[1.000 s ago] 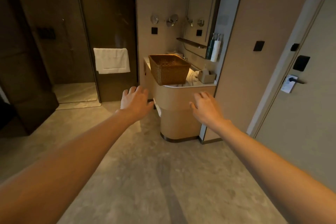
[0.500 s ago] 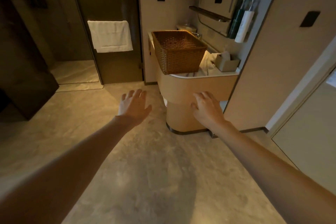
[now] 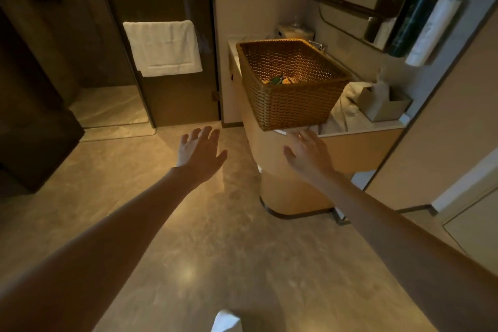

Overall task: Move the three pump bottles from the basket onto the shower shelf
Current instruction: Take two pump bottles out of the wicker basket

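white towel (image 3: 163,47) left of brown woven wicker basket (image 3: 292,83) | grey tissue box (image 3: 382,102) right of it | left hand (image 3: 200,149), right hand (image 3: 310,155) below it, fingers spread, empty

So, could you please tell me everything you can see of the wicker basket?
The basket is rectangular, woven of brown wicker, open-topped and upright. It sits on the near corner of the pale vanity counter, overhanging its edge. Something green shows at its bottom; the rest of the contents are hidden. No hand touches it.
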Tool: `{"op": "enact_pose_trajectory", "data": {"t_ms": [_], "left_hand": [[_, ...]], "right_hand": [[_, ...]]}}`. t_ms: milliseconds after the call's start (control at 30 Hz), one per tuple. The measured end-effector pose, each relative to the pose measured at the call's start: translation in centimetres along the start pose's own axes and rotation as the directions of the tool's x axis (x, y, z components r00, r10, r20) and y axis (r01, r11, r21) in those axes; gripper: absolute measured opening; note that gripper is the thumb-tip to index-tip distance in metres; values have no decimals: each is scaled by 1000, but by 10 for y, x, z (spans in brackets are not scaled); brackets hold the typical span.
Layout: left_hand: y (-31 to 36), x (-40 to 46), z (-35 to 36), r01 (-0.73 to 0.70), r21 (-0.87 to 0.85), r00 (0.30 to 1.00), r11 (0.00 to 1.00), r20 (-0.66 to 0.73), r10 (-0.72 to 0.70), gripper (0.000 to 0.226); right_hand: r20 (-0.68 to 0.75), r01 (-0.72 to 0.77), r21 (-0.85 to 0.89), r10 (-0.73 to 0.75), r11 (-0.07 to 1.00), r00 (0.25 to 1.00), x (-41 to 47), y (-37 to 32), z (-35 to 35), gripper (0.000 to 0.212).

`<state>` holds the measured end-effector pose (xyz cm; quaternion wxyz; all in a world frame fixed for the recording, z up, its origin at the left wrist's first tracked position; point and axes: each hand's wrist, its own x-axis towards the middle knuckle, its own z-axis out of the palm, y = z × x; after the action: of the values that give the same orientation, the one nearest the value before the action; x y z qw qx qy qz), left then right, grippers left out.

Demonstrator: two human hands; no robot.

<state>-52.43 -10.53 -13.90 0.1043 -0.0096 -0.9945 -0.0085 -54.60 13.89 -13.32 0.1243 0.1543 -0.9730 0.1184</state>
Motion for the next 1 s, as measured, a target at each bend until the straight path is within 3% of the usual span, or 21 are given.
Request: {"op": "enact_pose_trajectory", "data": {"t_ms": [167,333,533,733,1000], "left_hand": [[-40,110,-4,-9,-48,999,999,-45,7,53],[-50,191,11,-83,-82,996,993,9,84,54],[-46,307,19,-139,-116,988,983,-77,131,42],[-16,417,29,-197,-154,980,968,-73,187,46],[19,515,70,-273,-139,958,952,52,283,56]], "right_hand": [[-63,-76,21,77,997,995,108,-4,4,36],[-107,-75,43,79,996,991,175,9,19,33],[-156,-51,-24,47,998,987,272,54,26,36],[-16,-118,-84,117,989,993,360,104,47,46],[52,-180,-96,185,979,981,418,158,78,46]]}}
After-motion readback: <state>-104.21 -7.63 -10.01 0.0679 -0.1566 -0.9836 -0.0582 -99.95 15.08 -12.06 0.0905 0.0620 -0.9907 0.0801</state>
